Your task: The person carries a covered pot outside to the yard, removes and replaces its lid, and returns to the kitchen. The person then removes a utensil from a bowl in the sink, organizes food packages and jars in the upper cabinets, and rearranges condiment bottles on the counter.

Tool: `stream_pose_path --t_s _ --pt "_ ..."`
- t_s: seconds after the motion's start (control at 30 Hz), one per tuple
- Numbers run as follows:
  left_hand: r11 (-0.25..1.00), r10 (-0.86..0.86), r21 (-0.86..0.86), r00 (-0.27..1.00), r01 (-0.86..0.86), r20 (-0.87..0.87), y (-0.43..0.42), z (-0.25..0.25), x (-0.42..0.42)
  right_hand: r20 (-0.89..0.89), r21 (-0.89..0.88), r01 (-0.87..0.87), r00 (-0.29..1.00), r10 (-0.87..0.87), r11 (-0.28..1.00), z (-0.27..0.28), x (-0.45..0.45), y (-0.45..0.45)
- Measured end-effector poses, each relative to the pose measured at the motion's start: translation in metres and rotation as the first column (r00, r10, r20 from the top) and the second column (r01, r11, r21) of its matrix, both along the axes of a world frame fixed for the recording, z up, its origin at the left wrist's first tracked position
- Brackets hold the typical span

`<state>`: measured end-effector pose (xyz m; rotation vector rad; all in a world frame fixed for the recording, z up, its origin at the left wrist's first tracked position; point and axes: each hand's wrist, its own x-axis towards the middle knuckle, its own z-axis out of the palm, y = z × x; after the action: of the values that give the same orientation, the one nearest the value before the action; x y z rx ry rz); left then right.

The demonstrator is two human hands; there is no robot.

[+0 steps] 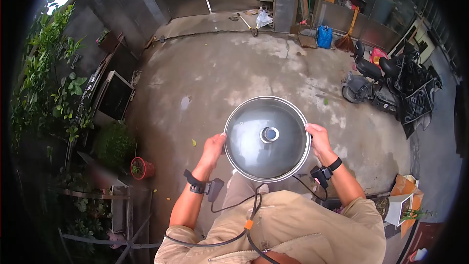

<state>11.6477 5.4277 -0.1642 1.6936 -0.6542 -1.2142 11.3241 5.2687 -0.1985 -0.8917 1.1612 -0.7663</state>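
A round pot with a glass lid (pixel 249 154) is held level in front of my body, above the concrete ground. The lid has a steel rim and a round knob (pixel 269 135) in its middle. My left hand (pixel 212 149) is closed on the pot's left side, its thumb by the rim. On the opposite side my right hand (pixel 319 139) grips the pot, thumb up at the rim. The fingers under both sides are mostly hidden, and so is the pot's body below the lid. What is inside cannot be made out through the glass.
A parked scooter (pixel 386 80) stands at the right, near a broom (pixel 348 39) and a blue bag (pixel 324 37). Plants (pixel 53 78) and a red flowerpot (pixel 142 168) line the left. A black cable (pixel 255 210) hangs across my front. A white planter (pixel 399 209) sits lower right.
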Motion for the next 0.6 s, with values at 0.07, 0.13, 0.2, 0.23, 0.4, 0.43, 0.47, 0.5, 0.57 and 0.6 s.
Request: stream_pose_path --t_s 0.07,0.13,0.2,0.23,0.4,0.43,0.47,0.5,0.57,0.6 --pt "1.000 -0.018 0.001 1.000 0.018 0.015 -0.076 -0.004 0.034 0.012 -0.003 0.015 1.000 -0.015 1.000 -0.005 0.032 -0.068" --pt "0.996 -0.092 0.022 0.995 0.092 0.022 -0.154 -0.011 0.069 -0.014 0.009 0.072 0.997 -0.072 0.997 -0.010 0.059 -0.130" --pt "0.987 -0.160 -0.011 0.985 0.161 0.060 -0.252 -0.010 0.115 0.003 -0.006 0.146 0.989 -0.146 0.989 -0.017 0.092 -0.209" --pt "0.987 -0.154 -0.034 0.987 0.156 0.041 -0.297 -0.018 0.131 0.018 -0.008 0.168 0.986 -0.168 0.986 -0.022 0.111 -0.247" --pt "0.967 -0.256 0.013 0.965 0.256 0.050 -0.480 -0.020 0.191 0.010 0.065 0.251 0.968 -0.252 0.966 -0.026 0.167 -0.384" --pt "0.964 -0.268 0.020 0.963 0.267 0.042 -0.520 -0.016 0.200 0.011 0.078 0.290 0.956 -0.292 0.954 -0.025 0.177 -0.417" --pt "0.957 -0.288 0.034 0.957 0.287 0.041 -0.562 -0.018 0.209 0.006 0.092 0.329 0.944 -0.331 0.940 -0.027 0.186 -0.449" --pt "0.951 -0.307 0.045 0.951 0.305 0.046 -0.603 -0.023 0.218 -0.017 0.102 0.344 0.939 -0.344 0.933 -0.028 0.195 -0.482" --pt "0.941 -0.337 0.058 0.940 0.334 0.057 -0.684 -0.039 0.233 -0.028 0.123 0.381 0.924 -0.381 0.916 -0.045 0.212 -0.552" --pt "0.939 -0.341 0.069 0.939 0.338 0.051 -0.723 -0.053 0.241 -0.039 0.138 0.403 0.915 -0.402 0.905 -0.057 0.218 -0.587"
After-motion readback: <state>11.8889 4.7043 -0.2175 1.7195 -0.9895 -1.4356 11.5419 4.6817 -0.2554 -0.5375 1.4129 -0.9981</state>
